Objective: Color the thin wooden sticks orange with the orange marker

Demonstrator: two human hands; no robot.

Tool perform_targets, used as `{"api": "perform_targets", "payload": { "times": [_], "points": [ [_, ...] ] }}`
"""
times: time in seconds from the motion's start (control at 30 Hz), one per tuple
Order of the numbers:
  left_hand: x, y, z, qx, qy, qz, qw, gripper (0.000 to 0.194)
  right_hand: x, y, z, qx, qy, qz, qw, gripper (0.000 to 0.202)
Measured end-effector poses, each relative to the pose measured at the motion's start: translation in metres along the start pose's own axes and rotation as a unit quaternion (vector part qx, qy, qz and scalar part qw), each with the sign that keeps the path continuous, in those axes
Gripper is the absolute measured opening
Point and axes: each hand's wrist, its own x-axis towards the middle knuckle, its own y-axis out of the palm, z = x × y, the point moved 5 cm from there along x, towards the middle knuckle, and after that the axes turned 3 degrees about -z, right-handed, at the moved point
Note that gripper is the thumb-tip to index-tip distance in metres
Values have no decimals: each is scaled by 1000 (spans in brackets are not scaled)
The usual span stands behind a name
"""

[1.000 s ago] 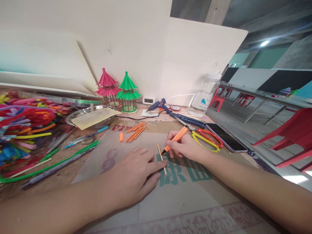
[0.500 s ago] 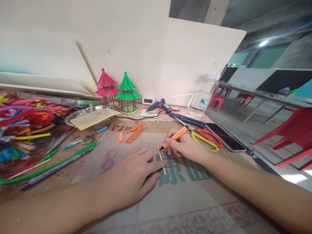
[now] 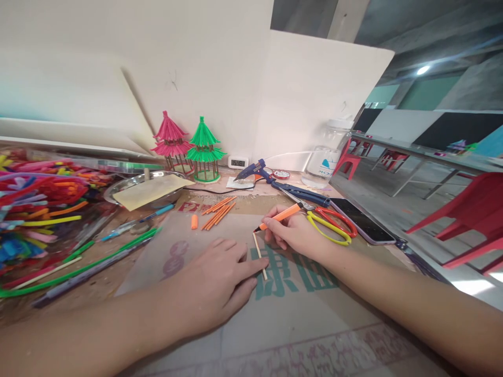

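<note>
My left hand (image 3: pixel 220 280) lies flat on the plastic-covered cardboard, fingers stretched out. Its index fingertip presses on a thin pale wooden stick (image 3: pixel 258 250). Pinched in my right hand (image 3: pixel 286 228) is an orange marker (image 3: pixel 281 214), its dark tip at the far end of the stick. The marker's orange cap (image 3: pixel 194 222) stands apart to the left. Beyond my left hand lies a small pile of orange-coloured sticks (image 3: pixel 220 215). Scissors (image 3: pixel 328 229) with yellow and red handles rest just past my right hand.
At the back stand a pink paviliion model (image 3: pixel 170 133), a green one (image 3: pixel 203 152), a small digital clock (image 3: pixel 238 162), a blue glue gun (image 3: pixel 251 170) and a clear bottle (image 3: pixel 323 159). Colourful pipe cleaners (image 3: pixel 43 204) and a metal bowl (image 3: pixel 113 195) occupy the left. A phone (image 3: pixel 363 221) lies right.
The marker tip has moved from the side of the stick up to its far end, and my right hand has shifted slightly with it. My left hand keeps its place.
</note>
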Motion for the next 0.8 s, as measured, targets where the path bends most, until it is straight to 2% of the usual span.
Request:
{"api": "perform_targets", "payload": {
  "times": [0.3, 0.57, 0.8],
  "points": [
    [-1, 2, 1, -7, -2, 0, 1000, 38, -4, 3, 8, -19, 36, 26, 999, 14],
    [0, 0, 0, -9, 2, -14, 1000, 38, -2, -1, 2, -15, 1, 0, 1000, 20],
    [0, 2, 1, -10, -5, 3, 1000, 40, -2, 1, 4, -14, 24, 18, 999, 15]
  ]
}}
